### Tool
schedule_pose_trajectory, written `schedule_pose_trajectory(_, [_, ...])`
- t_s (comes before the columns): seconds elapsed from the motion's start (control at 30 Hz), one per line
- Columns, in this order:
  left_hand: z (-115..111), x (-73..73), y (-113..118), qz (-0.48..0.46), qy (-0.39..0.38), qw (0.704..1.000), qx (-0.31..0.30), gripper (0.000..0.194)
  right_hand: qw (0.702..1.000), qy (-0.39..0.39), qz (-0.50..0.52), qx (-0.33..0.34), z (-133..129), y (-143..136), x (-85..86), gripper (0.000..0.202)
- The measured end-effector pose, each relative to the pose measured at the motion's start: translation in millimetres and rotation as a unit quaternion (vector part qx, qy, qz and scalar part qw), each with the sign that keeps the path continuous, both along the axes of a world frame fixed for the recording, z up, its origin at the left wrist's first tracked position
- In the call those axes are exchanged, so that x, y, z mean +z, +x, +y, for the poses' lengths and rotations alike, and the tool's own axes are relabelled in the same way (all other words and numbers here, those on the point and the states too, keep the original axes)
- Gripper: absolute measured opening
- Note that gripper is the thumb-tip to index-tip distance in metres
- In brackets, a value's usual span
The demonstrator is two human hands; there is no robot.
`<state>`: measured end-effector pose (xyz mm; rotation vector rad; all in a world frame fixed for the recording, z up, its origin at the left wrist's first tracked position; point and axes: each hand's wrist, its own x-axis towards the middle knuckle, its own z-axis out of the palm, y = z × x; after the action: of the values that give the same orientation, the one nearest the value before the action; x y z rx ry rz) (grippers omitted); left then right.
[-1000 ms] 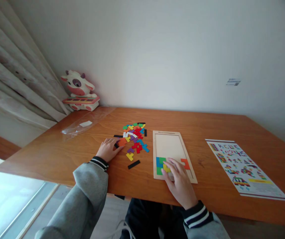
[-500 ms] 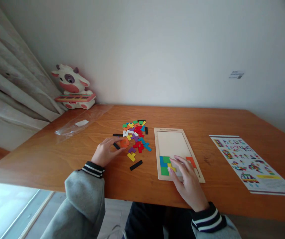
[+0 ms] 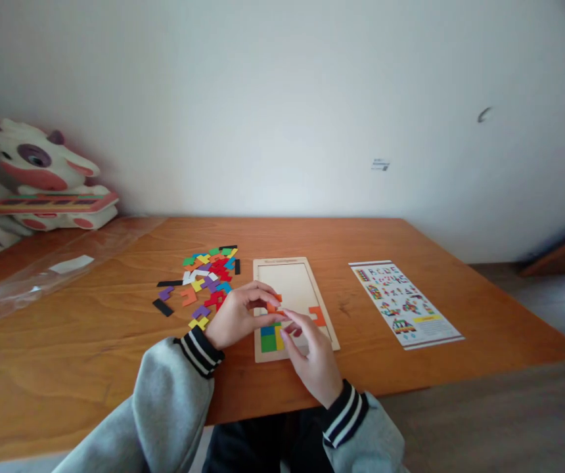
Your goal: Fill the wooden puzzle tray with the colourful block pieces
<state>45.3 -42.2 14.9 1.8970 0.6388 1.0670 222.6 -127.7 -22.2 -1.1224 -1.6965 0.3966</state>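
My left hand (image 3: 243,314) is over the left side of a wooden puzzle board (image 3: 285,279), its thumb and fingers pinching an orange puzzle piece (image 3: 275,302). My right hand (image 3: 315,360) hovers above the lower part of the board, thumb and index apart, the index fingertip close to the orange piece; whether it touches cannot be made out. In the board's lower left lie blue, green (image 3: 268,343) and yellow (image 3: 279,338) pieces, partly covered by my hands. Another orange piece (image 3: 317,316) sits along the right rim.
Loose coloured pieces (image 3: 213,282) are heaped left of the board. A printed pattern sheet (image 3: 405,305) lies to the right. Clear plastic wrapping (image 3: 21,286) and a cow-shaped toy keyboard (image 3: 50,203) are at the far left, by the wall.
My left hand has come right from the loose pieces to the board with an orange piece. My right hand stays over the board, now near the left one. The view has turned right.
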Motion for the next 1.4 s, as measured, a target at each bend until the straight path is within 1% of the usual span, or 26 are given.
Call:
schedule_pose_trajectory(0.07, [-1.0, -0.1, 6.3, 0.024, 0.000, 1.000, -0.012, 0.025, 0.999, -0.006, 0.030, -0.013, 0.7, 1.2, 0.1, 0.032])
schedule_pose_trajectory(0.13, [-2.5, 2.9, 8.8, 0.057, 0.013, 0.998, -0.026, 0.024, 0.998, -0.005, 0.059, -0.027, 0.7, 2.1, 0.1, 0.030])
schedule_pose_trajectory(0.23, [-2.2, 8.8, 7.1, 0.100, 0.060, 0.992, -0.049, 0.022, 0.997, 0.011, 0.068, -0.043, -0.1, 2.4, 1.0, 0.026])
schedule_pose_trajectory(0.27, [-0.7, 9.6, 5.3, 0.115, 0.092, 0.987, -0.060, 0.023, 0.997, 0.020, 0.064, -0.044, -0.2, 2.3, 1.7, 0.023])
schedule_pose_trajectory(0.33, [3.8, 7.9, 0.9, 0.138, 0.181, 0.970, -0.087, 0.029, 0.997, 0.040, 0.060, -0.040, -0.5, 2.0, 3.3, 0.019])
schedule_pose_trajectory(0.4, [9.2, 2.2, -3.3, 0.148, 0.272, 0.945, -0.106, 0.034, 0.996, 0.051, 0.060, -0.032, -0.8, 1.4, 5.1, 0.015])
schedule_pose_trajectory(0.43, [11.5, -1.5, -4.9, 0.151, 0.307, 0.933, -0.109, 0.034, 0.996, 0.050, 0.060, -0.030, -1.1, 0.9, 6.0, 0.013])
schedule_pose_trajectory(0.47, [13.2, -5.3, -6.0, 0.154, 0.332, 0.924, -0.110, 0.031, 0.997, 0.050, 0.058, -0.031, -1.6, 0.4, 6.8, 0.012])
schedule_pose_trajectory(0.53, [14.6, -11.7, -6.9, 0.162, 0.357, 0.914, -0.105, 0.024, 0.997, 0.049, 0.054, -0.032, -2.5, -1.1, 8.5, 0.010])
schedule_pose_trajectory(0.57, [14.2, -14.0, -7.0, 0.163, 0.356, 0.915, -0.099, 0.022, 0.997, 0.052, 0.053, -0.034, -2.8, -2.0, 9.5, 0.010])
schedule_pose_trajectory(0.63, [12.1, -16.6, -7.1, 0.153, 0.320, 0.932, -0.069, 0.020, 0.996, 0.051, 0.055, -0.037, -2.1, -4.0, 11.9, 0.016])
schedule_pose_trajectory(0.73, [8.8, -18.3, -7.7, 0.109, 0.211, 0.971, -0.016, 0.018, 0.997, 0.022, 0.063, -0.044, 4.1, -7.1, 17.4, 0.028])
schedule_pose_trajectory(0.8, [8.1, -19.8, -8.0, 0.069, 0.139, 0.988, 0.004, 0.016, 0.997, -0.003, 0.066, -0.033, 12.3, -9.0, 21.9, 0.026])
schedule_pose_trajectory(0.87, [8.8, -22.0, -7.7, 0.032, 0.070, 0.997, 0.027, 0.019, 0.997, -0.029, 0.076, -0.002, 22.5, -10.7, 26.5, 0.020])
schedule_pose_trajectory(0.93, [10.0, -24.3, -7.0, 0.006, 0.013, 0.999, 0.052, 0.027, 0.991, -0.066, 0.109, 0.038, 33.7, -11.9, 30.8, 0.018])
schedule_pose_trajectory(1.0, [11.7, -25.6, -7.1, 0.002, -0.011, 0.997, 0.080, 0.033, 0.981, -0.111, 0.147, 0.068, 45.2, -11.7, 34.5, 0.019])
schedule_pose_trajectory(1.1, [15.7, -25.2, -12.1, 0.043, 0.019, 0.991, 0.125, 0.033, 0.966, -0.163, 0.165, 0.114, 63.2, -6.4, 38.0, 0.023])
schedule_pose_trajectory(1.17, [20.4, -24.2, -20.2, 0.093, 0.074, 0.983, 0.142, 0.031, 0.966, -0.172, 0.138, 0.136, 76.0, 1.1, 37.3, 0.024])
schedule_pose_trajectory(1.2, [23.2, -23.7, -25.5, 0.123, 0.111, 0.976, 0.144, 0.032, 0.969, -0.172, 0.128, 0.125, 82.2, 5.6, 35.7, 0.025])
schedule_pose_trajectory(1.27, [28.6, -23.1, -36.9, 0.176, 0.180, 0.959, 0.132, 0.036, 0.977, -0.158, 0.109, 0.092, 93.2, 14.9, 30.5, 0.026])
schedule_pose_trajectory(1.3, [30.8, -23.1, -42.1, 0.198, 0.206, 0.951, 0.121, 0.037, 0.980, -0.156, 0.092, 0.087, 97.4, 18.9, 27.2, 0.026])
schedule_pose_trajectory(1.4, [33.7, -23.6, -51.4, 0.238, 0.241, 0.937, 0.092, 0.041, 0.982, -0.164, 0.030, 0.083, 104.0, 26.4, 17.6, 0.023])
